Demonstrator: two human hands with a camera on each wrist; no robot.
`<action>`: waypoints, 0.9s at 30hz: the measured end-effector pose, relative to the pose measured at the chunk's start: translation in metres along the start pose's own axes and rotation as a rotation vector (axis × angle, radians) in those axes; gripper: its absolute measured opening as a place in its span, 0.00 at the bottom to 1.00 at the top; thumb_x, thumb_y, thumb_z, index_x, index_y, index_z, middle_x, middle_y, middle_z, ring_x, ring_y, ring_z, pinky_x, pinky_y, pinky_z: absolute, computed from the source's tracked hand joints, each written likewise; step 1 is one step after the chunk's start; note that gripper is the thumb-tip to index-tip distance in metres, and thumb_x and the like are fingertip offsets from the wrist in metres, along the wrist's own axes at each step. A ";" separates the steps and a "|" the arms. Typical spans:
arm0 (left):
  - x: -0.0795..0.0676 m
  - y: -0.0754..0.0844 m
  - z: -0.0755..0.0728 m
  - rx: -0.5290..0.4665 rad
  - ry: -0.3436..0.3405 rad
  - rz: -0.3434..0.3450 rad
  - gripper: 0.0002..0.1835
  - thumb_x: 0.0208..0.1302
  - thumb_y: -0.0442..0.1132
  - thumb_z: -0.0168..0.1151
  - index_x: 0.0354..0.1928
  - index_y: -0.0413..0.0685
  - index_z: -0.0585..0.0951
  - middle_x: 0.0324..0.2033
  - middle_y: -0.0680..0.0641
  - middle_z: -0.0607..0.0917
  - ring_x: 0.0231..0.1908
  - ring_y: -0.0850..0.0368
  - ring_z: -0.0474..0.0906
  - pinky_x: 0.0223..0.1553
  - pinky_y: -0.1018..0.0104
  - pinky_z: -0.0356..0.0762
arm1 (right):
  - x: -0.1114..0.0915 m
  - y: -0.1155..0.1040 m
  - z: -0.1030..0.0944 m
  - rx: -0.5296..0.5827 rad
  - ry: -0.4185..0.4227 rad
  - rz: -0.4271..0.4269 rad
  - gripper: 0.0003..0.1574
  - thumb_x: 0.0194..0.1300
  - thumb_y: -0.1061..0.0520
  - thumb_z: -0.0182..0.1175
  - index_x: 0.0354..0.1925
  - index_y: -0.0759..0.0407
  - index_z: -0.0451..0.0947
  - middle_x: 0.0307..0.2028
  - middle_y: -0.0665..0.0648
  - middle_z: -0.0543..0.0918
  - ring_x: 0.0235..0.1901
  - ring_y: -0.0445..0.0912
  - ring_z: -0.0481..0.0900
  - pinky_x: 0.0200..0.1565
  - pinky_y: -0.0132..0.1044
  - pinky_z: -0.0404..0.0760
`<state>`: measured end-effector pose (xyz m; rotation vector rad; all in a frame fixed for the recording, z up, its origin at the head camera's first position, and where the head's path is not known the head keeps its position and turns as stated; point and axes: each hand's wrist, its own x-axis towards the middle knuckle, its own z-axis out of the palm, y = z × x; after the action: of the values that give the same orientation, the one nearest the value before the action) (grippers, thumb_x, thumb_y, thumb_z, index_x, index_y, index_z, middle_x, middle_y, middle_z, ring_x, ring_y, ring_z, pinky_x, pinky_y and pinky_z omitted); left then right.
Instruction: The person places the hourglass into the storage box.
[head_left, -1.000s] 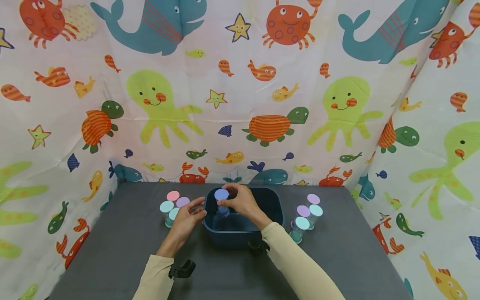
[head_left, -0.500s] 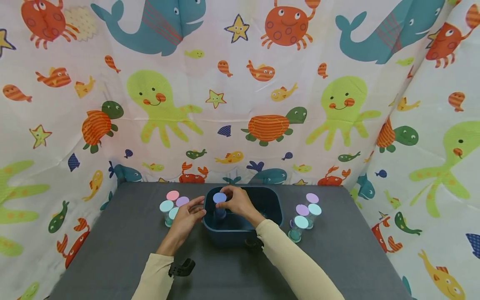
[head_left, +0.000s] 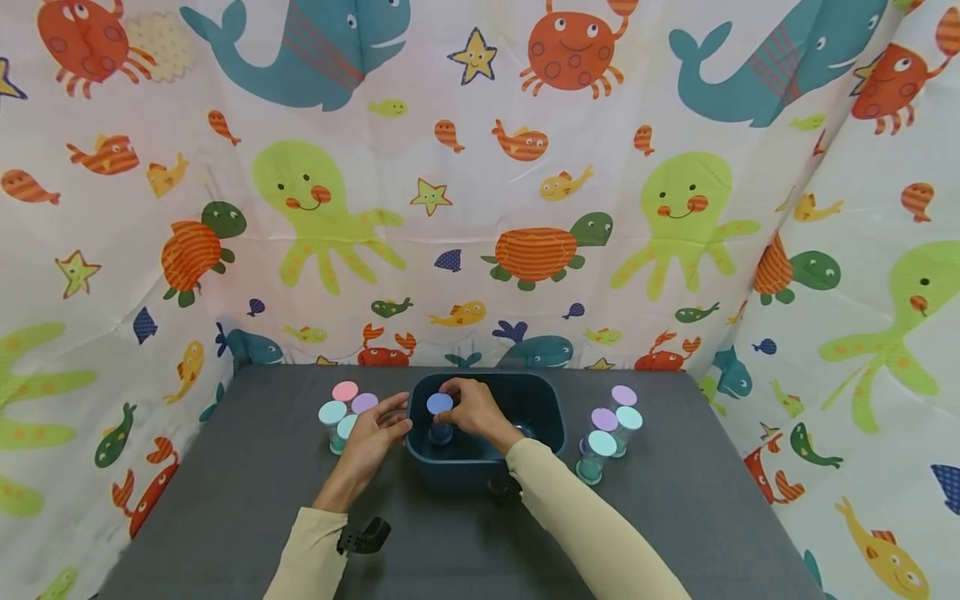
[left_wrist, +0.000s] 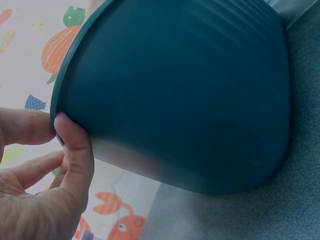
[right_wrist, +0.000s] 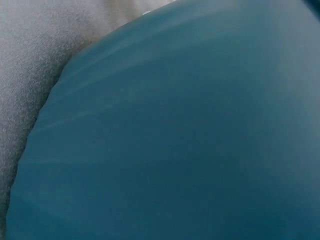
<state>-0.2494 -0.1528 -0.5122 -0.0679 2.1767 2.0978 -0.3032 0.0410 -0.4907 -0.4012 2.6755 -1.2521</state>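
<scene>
A dark blue plastic tub (head_left: 487,471) stands on the grey table. My left hand (head_left: 372,435) pinches its left rim; in the left wrist view the left hand (left_wrist: 55,185) has its thumb on the outer wall and a finger at the rim. My right hand (head_left: 480,412) reaches into the tub and holds a blue-capped sand timer (head_left: 440,403) upright near the left inner wall. Whether the timer touches the tub floor, I cannot tell. The right wrist view shows only the tub's outer wall (right_wrist: 165,130) and table, with the hand hidden.
Left of the tub stand several sand timers with pink (head_left: 345,392), purple (head_left: 365,403) and teal (head_left: 332,412) caps, partly behind the left hand. Another group, with purple (head_left: 605,419) and teal (head_left: 602,443) caps, stands to the right. A sea-animal curtain (head_left: 480,200) hangs behind the table.
My right hand has gone lower into the tub with the blue-capped sand timer, shifting slightly left. The left hand has stayed at the rim.
</scene>
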 end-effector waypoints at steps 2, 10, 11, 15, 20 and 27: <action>0.001 0.000 0.000 0.001 0.002 -0.004 0.26 0.68 0.31 0.59 0.68 0.45 0.70 0.64 0.38 0.74 0.58 0.44 0.74 0.41 0.70 0.79 | 0.001 0.001 0.001 -0.012 0.003 0.000 0.27 0.53 0.58 0.75 0.51 0.61 0.79 0.42 0.58 0.84 0.39 0.47 0.79 0.46 0.43 0.82; 0.001 -0.002 0.000 -0.006 0.000 -0.010 0.26 0.67 0.30 0.59 0.67 0.45 0.71 0.63 0.38 0.75 0.57 0.44 0.74 0.41 0.71 0.79 | 0.005 0.004 0.003 -0.046 0.001 -0.004 0.27 0.52 0.58 0.75 0.51 0.62 0.80 0.43 0.59 0.84 0.39 0.47 0.80 0.48 0.43 0.82; 0.002 -0.002 0.000 -0.007 -0.001 -0.008 0.26 0.67 0.30 0.59 0.67 0.45 0.71 0.63 0.38 0.75 0.57 0.44 0.75 0.41 0.71 0.79 | 0.005 0.005 0.003 -0.043 -0.001 -0.005 0.27 0.52 0.58 0.75 0.51 0.63 0.80 0.43 0.59 0.84 0.40 0.47 0.80 0.48 0.44 0.82; 0.001 -0.002 -0.001 -0.003 -0.005 -0.007 0.26 0.67 0.30 0.59 0.67 0.45 0.71 0.62 0.39 0.75 0.56 0.46 0.75 0.41 0.71 0.79 | 0.005 0.006 0.004 -0.058 -0.014 -0.015 0.28 0.53 0.58 0.74 0.52 0.62 0.79 0.44 0.59 0.84 0.40 0.47 0.80 0.49 0.44 0.82; 0.000 -0.001 -0.001 0.003 -0.001 -0.002 0.26 0.67 0.31 0.59 0.67 0.45 0.71 0.62 0.39 0.75 0.54 0.49 0.76 0.41 0.71 0.79 | 0.005 0.006 0.005 -0.069 -0.027 -0.028 0.29 0.55 0.58 0.73 0.54 0.62 0.78 0.46 0.59 0.84 0.42 0.48 0.80 0.51 0.44 0.81; 0.000 0.000 0.000 -0.006 -0.009 -0.007 0.26 0.67 0.32 0.60 0.67 0.46 0.71 0.63 0.39 0.75 0.53 0.51 0.75 0.41 0.71 0.79 | 0.003 0.007 0.002 -0.071 -0.042 -0.039 0.32 0.55 0.58 0.73 0.57 0.62 0.76 0.49 0.60 0.83 0.46 0.50 0.80 0.56 0.46 0.79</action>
<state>-0.2495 -0.1533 -0.5124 -0.0655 2.1616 2.0975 -0.3072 0.0425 -0.4975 -0.4865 2.6949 -1.1477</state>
